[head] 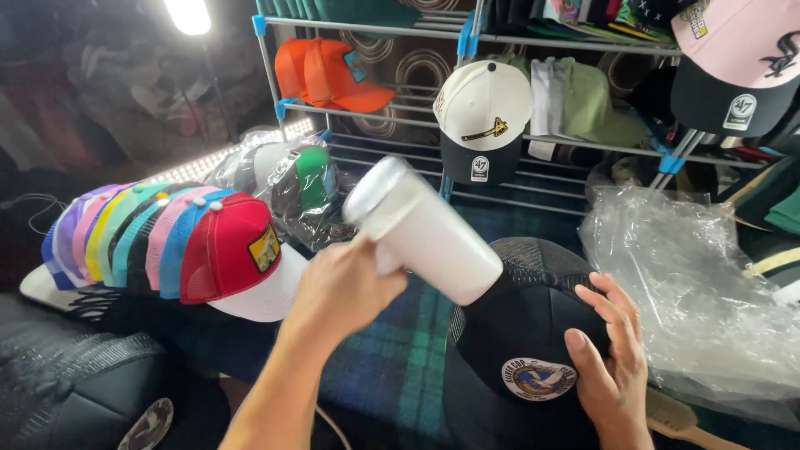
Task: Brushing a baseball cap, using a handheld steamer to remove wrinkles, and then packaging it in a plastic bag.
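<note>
Far outboard of the left hand: a nested row of mesh-backed trucker caps in lilac, yellow, teal, pink, blue and red (167, 246), stacked brim-into-crown so each holds the shape of the next; the front red cap with white brim (242, 262) carries a square patch. Above and beyond that hand: clear plastic bags (283, 179), one with a green-and-white cap inside, the contents of the others unclear. Left hand (342, 287): fingers wrapped tight around the handle of a white cylindrical handheld appliance, probably a garment steamer (421, 229), its lower end tilted down against the crown of the cap below, its upper end blurred. Between the two hands: a black trucker cap with mesh back and round embroidered bird patch (529, 333), lying on a dark blue-green plaid cloth (400, 358), patch facing the wearer. Right hand (608, 354): open, fingers spread, palm laid flat on the cap's right side, apparently to steady it; it grips nothing. Beyond both hands: a grey metal wire rack with blue joints (500, 142), used as display shelving, holding an orange cap (329, 75), a cream-and-black cap with gold emblem (483, 117), pale green caps (587, 104) and a pink-and-black cap (733, 71). Outboard of the right hand: crumpled clear plastic sheeting (692, 292), nothing visible inside. Below the right hand: a wooden-handled brush (687, 421), partly cut off by the frame.
</note>
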